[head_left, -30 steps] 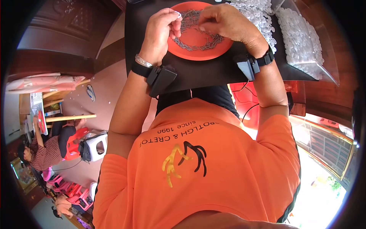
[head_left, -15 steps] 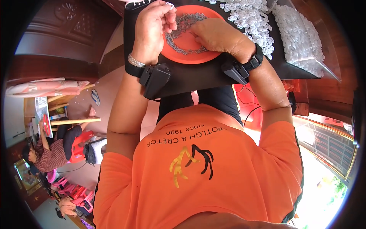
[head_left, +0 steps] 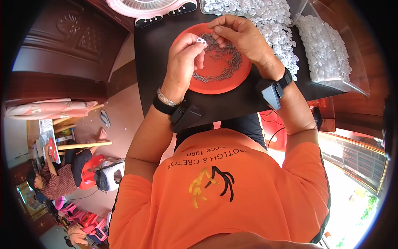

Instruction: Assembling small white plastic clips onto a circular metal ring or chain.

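Over the left part of the round red plate point(head_left: 212, 89), my left hand point(head_left: 183, 58) pinches a small white plastic piece with holes point(head_left: 201, 40) between thumb and fingertips. My right hand point(head_left: 244, 39) is held above the plate's far right side, its thumb and fingers pressed together. Whatever those fingers grip is too small to make out. Many thin grey metal pins, like small nails point(head_left: 236, 62), lie in a ring on the plate, with bare red in the middle. A gap separates my two hands.
Loose white plastic pieces point(head_left: 271, 35) are heaped right of the plate on the black table point(head_left: 155, 58). A clear box point(head_left: 346, 86) full of them stands further right. A pink-and-white object point(head_left: 151, 6) sits at the far left edge. Another person point(head_left: 62, 180) sits well off to the left.
My right hand has lifted out of the grey pins. My left hand, still pinching the white piece, has come over the plate toward it. The view has shifted, showing more of the table's far side.
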### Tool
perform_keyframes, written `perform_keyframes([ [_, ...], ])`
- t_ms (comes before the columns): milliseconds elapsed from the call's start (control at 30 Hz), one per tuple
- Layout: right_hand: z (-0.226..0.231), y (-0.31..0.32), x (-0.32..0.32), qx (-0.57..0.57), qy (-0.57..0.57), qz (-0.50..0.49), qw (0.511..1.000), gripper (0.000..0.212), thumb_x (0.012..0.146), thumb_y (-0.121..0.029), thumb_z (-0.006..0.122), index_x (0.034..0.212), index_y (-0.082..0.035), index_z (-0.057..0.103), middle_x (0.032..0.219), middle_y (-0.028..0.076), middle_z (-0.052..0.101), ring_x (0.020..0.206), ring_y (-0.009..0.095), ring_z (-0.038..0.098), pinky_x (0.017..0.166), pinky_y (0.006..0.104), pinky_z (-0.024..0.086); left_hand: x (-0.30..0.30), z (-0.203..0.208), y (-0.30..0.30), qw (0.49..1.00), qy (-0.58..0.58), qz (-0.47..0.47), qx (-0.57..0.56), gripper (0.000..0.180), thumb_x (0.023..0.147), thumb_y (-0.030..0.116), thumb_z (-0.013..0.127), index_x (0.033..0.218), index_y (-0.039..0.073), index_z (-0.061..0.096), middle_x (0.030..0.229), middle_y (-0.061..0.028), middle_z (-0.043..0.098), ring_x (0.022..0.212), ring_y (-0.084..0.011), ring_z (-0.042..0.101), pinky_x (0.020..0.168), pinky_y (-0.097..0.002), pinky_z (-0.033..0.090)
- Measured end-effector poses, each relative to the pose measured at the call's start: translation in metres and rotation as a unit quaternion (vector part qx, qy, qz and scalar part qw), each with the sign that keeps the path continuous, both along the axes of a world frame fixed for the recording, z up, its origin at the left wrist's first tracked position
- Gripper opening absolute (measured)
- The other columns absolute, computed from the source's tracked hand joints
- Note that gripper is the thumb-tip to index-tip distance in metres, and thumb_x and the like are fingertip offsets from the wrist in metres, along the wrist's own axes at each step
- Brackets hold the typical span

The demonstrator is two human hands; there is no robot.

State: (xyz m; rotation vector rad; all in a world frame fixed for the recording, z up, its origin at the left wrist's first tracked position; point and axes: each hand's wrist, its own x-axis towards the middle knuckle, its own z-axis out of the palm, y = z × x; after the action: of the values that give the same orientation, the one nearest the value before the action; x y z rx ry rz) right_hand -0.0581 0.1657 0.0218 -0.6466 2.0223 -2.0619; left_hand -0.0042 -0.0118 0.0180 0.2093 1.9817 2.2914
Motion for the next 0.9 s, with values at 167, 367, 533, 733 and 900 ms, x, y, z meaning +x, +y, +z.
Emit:
perform_keyframes([
  [167, 0.001, -0.002, 0.002, -0.023, -0.04, 0.01, 0.999, 0.016, 0.088, -0.01, 0.057, 0.1, -0.001, 0.06, 0.081, 0.001, 0.061, 0.071, 0.008, 0.057, 0.068, 0.0202, 0.048, -0.001, 0.002, -0.001, 1.0, 0.008, -0.016, -0.015, 0.017, 0.088, 0.018, 0.048, 0.082, 0.003, 0.055, 0.064, 0.0003, 0.051, 0.056, -0.0072, 0.046, 0.052, -0.0196, 0.033],
  [367, -0.006, -0.013, 0.005, -0.092, -0.021, 0.0, 0.996, 0.016, 0.086, -0.009, 0.061, 0.1, -0.002, 0.061, 0.082, 0.002, 0.064, 0.071, 0.007, 0.058, 0.065, 0.0193, 0.049, 0.001, 0.003, 0.004, 0.999, 0.005, -0.032, -0.034, 0.019, 0.088, 0.019, 0.048, 0.085, 0.002, 0.057, 0.069, -0.0022, 0.055, 0.059, -0.0083, 0.049, 0.055, -0.02, 0.035],
  [533, -0.003, -0.016, 0.01, -0.105, -0.021, 0.017, 0.994, 0.016, 0.085, -0.008, 0.062, 0.099, -0.001, 0.061, 0.082, 0.003, 0.065, 0.074, 0.008, 0.06, 0.066, 0.0209, 0.05, 0.001, 0.002, 0.002, 1.0, 0.006, -0.023, 0.003, 0.02, 0.088, 0.017, 0.047, 0.087, 0.0, 0.059, 0.077, -0.0056, 0.06, 0.063, -0.0096, 0.052, 0.057, -0.02, 0.037],
  [733, -0.006, -0.014, 0.006, -0.09, -0.036, 0.023, 0.995, 0.016, 0.084, -0.007, 0.063, 0.099, 0.0, 0.06, 0.082, 0.004, 0.065, 0.074, 0.008, 0.06, 0.066, 0.0207, 0.05, -0.001, -0.003, 0.001, 0.999, 0.023, -0.012, 0.035, 0.02, 0.089, 0.015, 0.046, 0.086, 0.0, 0.058, 0.081, -0.0082, 0.062, 0.066, -0.0111, 0.055, 0.06, -0.0208, 0.039],
  [900, -0.006, -0.013, 0.007, -0.078, -0.023, 0.012, 0.997, 0.016, 0.084, -0.006, 0.063, 0.098, 0.001, 0.06, 0.081, 0.005, 0.064, 0.072, 0.007, 0.059, 0.064, 0.0199, 0.049, -0.003, -0.005, 0.001, 0.996, 0.027, -0.003, 0.083, 0.017, 0.085, 0.017, 0.052, 0.084, 0.002, 0.06, 0.082, -0.0089, 0.065, 0.067, -0.0122, 0.058, 0.06, -0.0222, 0.041],
])
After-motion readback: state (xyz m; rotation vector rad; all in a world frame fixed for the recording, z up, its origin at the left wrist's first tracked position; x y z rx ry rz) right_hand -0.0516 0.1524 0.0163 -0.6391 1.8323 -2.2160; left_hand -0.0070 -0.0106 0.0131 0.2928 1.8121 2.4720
